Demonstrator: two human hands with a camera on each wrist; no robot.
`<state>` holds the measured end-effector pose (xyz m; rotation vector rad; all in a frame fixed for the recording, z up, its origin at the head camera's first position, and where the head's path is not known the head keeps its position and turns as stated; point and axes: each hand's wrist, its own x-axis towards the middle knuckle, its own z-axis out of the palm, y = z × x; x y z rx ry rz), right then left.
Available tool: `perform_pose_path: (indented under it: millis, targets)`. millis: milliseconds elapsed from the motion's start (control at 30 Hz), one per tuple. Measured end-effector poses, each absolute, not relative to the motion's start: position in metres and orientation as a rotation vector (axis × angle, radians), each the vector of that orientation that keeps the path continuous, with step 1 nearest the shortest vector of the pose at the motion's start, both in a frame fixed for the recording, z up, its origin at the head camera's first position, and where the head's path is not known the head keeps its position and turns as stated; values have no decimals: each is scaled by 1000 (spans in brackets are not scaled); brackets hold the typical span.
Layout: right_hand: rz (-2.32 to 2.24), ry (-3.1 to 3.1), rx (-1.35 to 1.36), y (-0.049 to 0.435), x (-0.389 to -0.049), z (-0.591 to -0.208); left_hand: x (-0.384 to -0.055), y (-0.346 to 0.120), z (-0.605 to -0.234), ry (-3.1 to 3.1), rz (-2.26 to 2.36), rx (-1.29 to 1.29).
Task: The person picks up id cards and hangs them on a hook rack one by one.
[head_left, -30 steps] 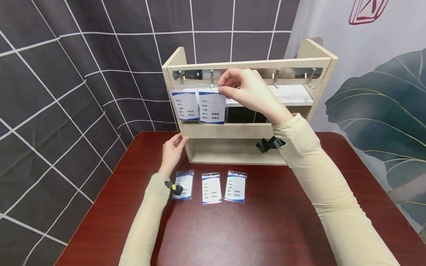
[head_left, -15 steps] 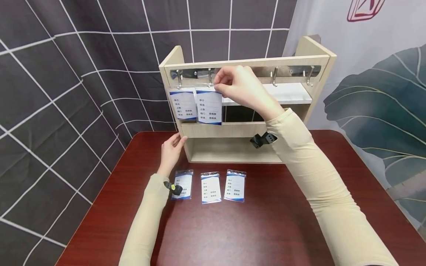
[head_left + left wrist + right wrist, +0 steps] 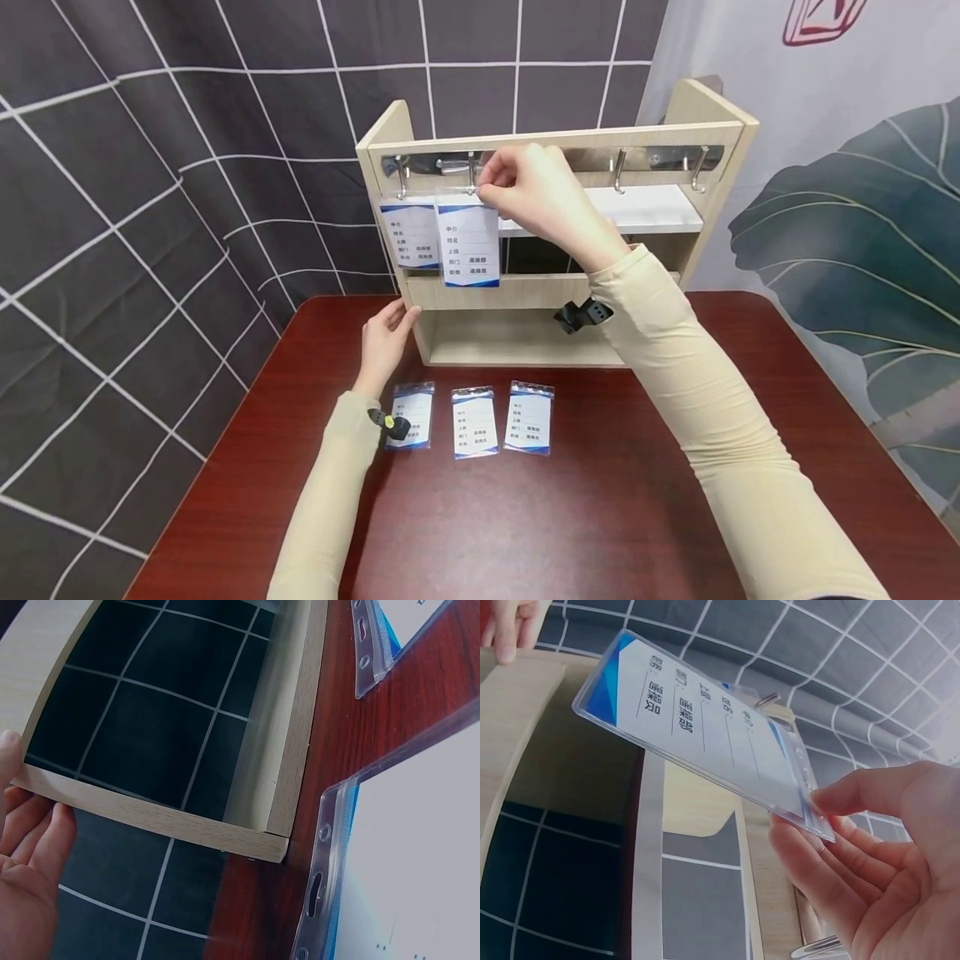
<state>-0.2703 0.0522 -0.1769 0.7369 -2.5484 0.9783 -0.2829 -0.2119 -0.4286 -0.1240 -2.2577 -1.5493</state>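
Note:
My right hand (image 3: 536, 196) pinches the top right corner of a clear badge holder (image 3: 468, 246) with a white and blue card, its top edge right at the second hook (image 3: 472, 173). In the right wrist view, thumb and fingers grip that badge holder's slotted end. Another badge holder (image 3: 411, 237) hangs at the first hook on the left, partly overlapped by the held one. My left hand (image 3: 386, 337) grips the left side panel of a pale wooden shelf (image 3: 172, 817), thumb on one face and fingers on the other.
Three more badge holders lie in a row on the red-brown table (image 3: 480, 525): a left one (image 3: 412, 412) partly behind my wrist camera, a middle one (image 3: 475, 423) and a right one (image 3: 529, 418). Two bare hooks, one (image 3: 619, 171) and another (image 3: 699, 171), stick out of the metal strip at right.
The badge holder in my right hand has tilted, its lower edge swinging a little toward me. My right hand has shifted slightly left. My left hand stays on the side panel.

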Motion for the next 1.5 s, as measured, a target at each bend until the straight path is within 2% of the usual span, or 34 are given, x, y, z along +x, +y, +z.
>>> perform_pose_path:
  millis: [967, 1500]
  targets:
    - [1092, -2668, 620, 51, -268, -169, -281, -210, -430, -2268, -1542, -112]
    - [987, -2728, 590, 45, -268, -160, -280, -208, -430, -2249, -1568, -122]
